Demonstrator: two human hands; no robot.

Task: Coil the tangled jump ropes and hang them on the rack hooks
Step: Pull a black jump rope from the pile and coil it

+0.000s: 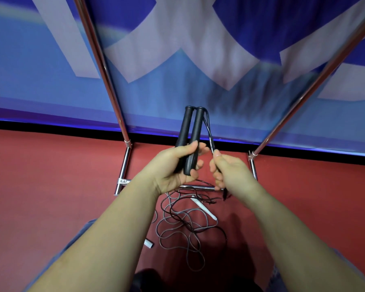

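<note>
Both forearms are stretched forward from the bottom of the view, over a dark shape at the lower edge that cannot be made out. Two black handles point(188, 140) are held side by side and upright in the grip of the left hand point(175, 165), whose fingers are curled round their lower ends, presumably so that the pair stays together as a core for coiling. The black cord point(208, 131) running down from the handle tops is pinched by the right hand point(228, 169) and kept taut, which seems meant to guide it into loops. Below, a grey rope point(177, 226) with white handles point(202, 207) lies tangled with dark cord on the red floor point(51, 175), not yet coiled. The chrome rack point(122, 169) stands just beyond; its hooks are not in view. No container is seen.
</note>
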